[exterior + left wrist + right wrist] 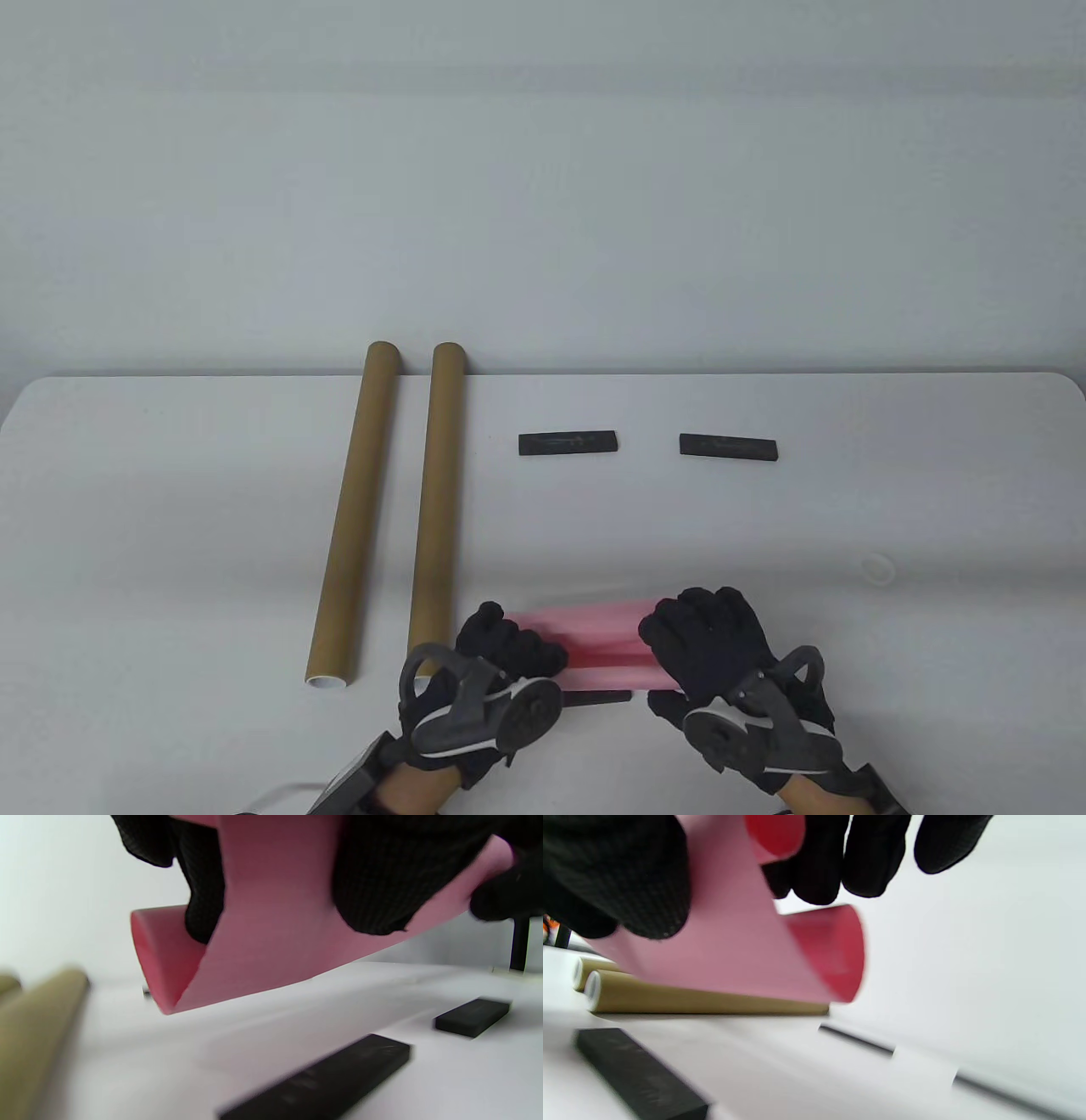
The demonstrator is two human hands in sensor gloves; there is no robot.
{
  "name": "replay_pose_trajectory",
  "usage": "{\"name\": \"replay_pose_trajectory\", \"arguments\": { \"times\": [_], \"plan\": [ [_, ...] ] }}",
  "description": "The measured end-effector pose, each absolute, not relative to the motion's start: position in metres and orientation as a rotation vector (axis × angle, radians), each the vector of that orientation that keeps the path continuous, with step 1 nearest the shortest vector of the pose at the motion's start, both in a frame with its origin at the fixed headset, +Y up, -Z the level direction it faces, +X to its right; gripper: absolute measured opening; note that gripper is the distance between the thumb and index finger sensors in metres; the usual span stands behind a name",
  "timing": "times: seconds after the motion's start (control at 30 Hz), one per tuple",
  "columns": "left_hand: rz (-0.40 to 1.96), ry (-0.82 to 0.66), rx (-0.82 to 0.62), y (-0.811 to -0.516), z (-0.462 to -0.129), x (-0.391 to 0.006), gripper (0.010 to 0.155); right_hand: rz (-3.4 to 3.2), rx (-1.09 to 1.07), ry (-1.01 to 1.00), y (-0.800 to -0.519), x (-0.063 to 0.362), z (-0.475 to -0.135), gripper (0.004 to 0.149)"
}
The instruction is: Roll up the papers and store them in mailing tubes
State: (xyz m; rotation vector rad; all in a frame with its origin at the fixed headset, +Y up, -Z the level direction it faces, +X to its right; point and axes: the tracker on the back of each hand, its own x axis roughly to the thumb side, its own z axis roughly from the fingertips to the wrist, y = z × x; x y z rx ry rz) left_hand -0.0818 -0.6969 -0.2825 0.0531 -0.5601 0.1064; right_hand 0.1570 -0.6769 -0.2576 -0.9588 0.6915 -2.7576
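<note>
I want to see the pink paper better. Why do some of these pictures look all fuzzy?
Table view: sharp and evenly lit; the pink paper shows clearly between both hands. Left wrist view: the paper sits very close, and the cardboard tubes and nearest black bar are smeared. Right wrist view: the paper's curled edge and the black bar are blurry too.

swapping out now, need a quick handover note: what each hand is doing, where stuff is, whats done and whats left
Left hand and right hand each grip one end of the pink paper, partly curled and lifted off the table at its near edge.
Two mailing tubes lie side by side to the left.
Two black bars sit farther back, a third between the hands.
Done: roll started.
Left: finish rolling, slide it into a tube.
</note>
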Motion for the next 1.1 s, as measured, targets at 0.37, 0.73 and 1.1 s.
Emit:
{"name": "replay_pose_trajectory", "arguments": {
  "times": [0.37, 0.73, 1.1],
  "plan": [
    [0.001, -0.560, 0.095, -0.700, -0.283, -0.079, 0.060, -3.045, -0.912, 0.470, -0.684, 0.160, -0.270, 0.041],
    [-0.140, -0.570, 0.209, -0.694, -0.279, -0.076, 0.053, -3.129, -0.942, 0.404, -0.688, 0.163, -0.275, 0.054],
    [-0.048, -0.553, 0.091, -0.701, -0.286, -0.082, 0.064, -3.031, -0.961, 0.554, -0.686, 0.162, -0.271, 0.042]
  ]
}}
